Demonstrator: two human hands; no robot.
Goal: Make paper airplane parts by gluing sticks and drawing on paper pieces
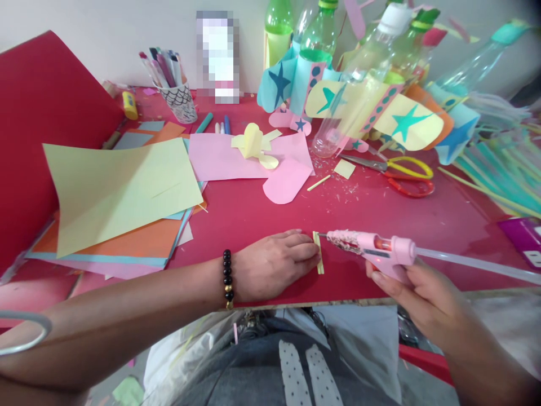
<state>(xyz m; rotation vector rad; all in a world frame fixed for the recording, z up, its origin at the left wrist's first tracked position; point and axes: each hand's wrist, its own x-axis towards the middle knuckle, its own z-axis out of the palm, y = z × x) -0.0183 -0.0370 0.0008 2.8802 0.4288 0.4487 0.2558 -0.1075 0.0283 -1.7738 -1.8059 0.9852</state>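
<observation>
1. We saw a small yellow paper strip [318, 252] lying on the red table [262, 214] at lower centre of the frame, close to the near edge.
2. Our left hand [274, 265] lay flat on the table, fingers stretched out, fingertips pressing the strip's left side; it gripped nothing. A black bead bracelet [228, 279] circled its wrist.
3. Our right hand [406, 287] was clenched around the handle of a pink glue gun [372, 248], whose nozzle met the strip's upper end. A clear glue stick [477, 265] ran out of its back toward the right edge.
4. We could read no brand or writing; a box at upper centre was blurred out.
5. Above the strip lay a pink heart cutout [285, 180] and a pink sheet [220, 158] bearing a folded yellow paper shape [253, 144].
6. Scissors [397, 172] with yellow and red handles lay at centre right, paper scraps beside them.
7. Plastic bottles with star-marked paper wings [367, 96] crowded the upper right.
8. A stack of coloured paper [122, 197] filled the left, and a cup of markers [180, 98] stood at upper left.
9. Nothing blocked the strip besides our fingertips.
</observation>
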